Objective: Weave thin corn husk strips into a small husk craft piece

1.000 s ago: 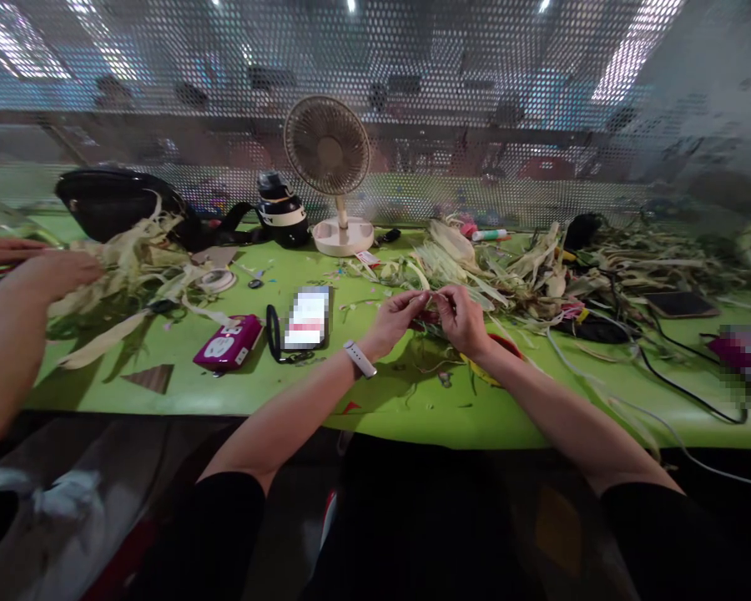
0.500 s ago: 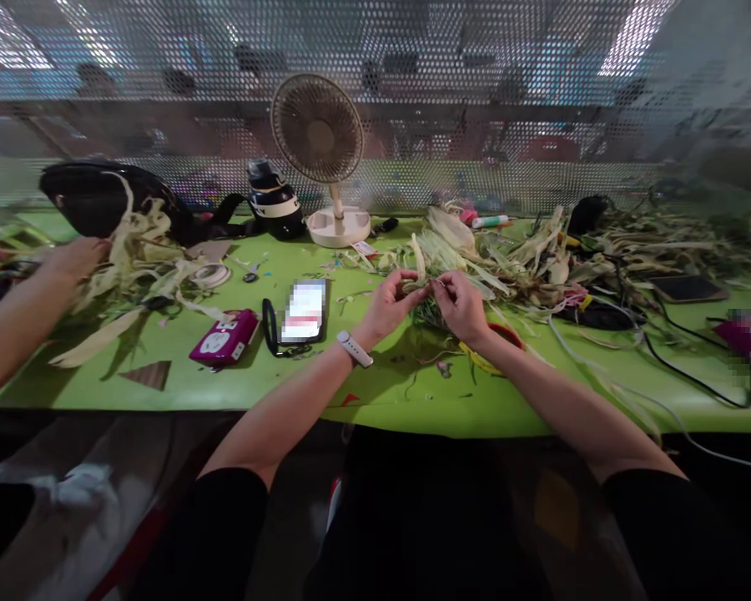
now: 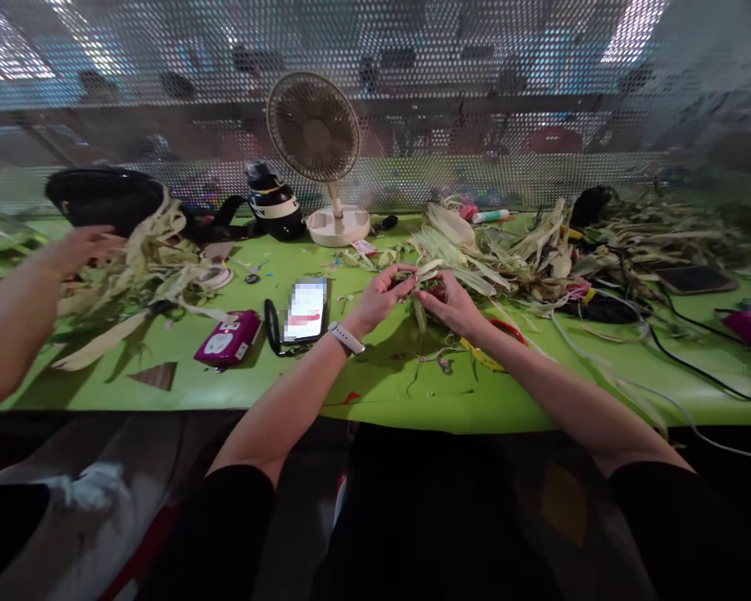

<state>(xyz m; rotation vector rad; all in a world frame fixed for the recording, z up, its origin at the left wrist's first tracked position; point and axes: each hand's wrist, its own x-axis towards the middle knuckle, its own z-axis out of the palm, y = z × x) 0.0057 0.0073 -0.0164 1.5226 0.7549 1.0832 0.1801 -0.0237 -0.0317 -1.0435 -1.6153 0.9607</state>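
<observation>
My left hand [image 3: 383,299], with a pale watch band on its wrist, is closed in a pinch on a pale green strip of corn husk [image 3: 428,271]. My right hand [image 3: 456,305] meets it from the other side, its thumb and fingers closed on the same husk. One end of the husk hangs below the fingers, over the green tabletop [image 3: 375,392]. Where exactly the fingertips grip is partly hidden. Just behind my hands lies a heap of loose dry husks [image 3: 454,242]. Under my right forearm are scissors with red and yellow handles [image 3: 485,357].
A phone [image 3: 304,310] and a purple pack [image 3: 229,340] lie left of my arms. Behind stand a fan [image 3: 316,125] and a black bottle [image 3: 275,204]. At left, a co-worker's hand [image 3: 78,250] is by more husks [image 3: 156,242]. Cables [image 3: 694,367] cross the right side.
The husk end that stood upright between my hands now lies flatter across them. My right hand has turned and dropped slightly. The co-worker's hand has shifted, with its fingers more spread.
</observation>
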